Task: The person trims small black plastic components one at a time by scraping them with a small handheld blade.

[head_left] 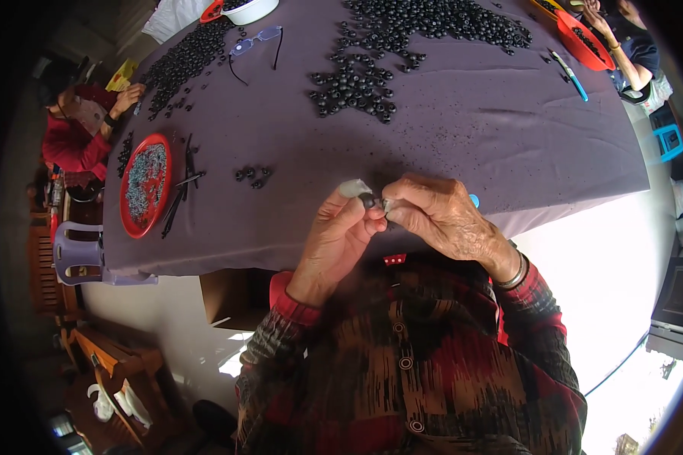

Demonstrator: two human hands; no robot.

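Both my hands meet above the near edge of the cloth-covered table (478,152). My left hand (334,235) is closed, pinching a small round black bead-like piece (368,200) between thumb and fingers; a pale wrap (353,188) covers one fingertip. Close against it, my right hand (444,216) is closed in a pinch. Something small and whitish shows at its fingertips, but what it grips is too small to make out. Farther left on the cloth lies a little group of similar black bead-like pieces (253,176).
A red plate (167,174) with small bluish bits sits at left, beside thin black sticks (178,197). Heaps of black pieces (432,19) spread across the far side. Glasses (258,39), a blue pen-like tool (573,80) and a red basin (584,45) lie farther off. Other people work at both sides.
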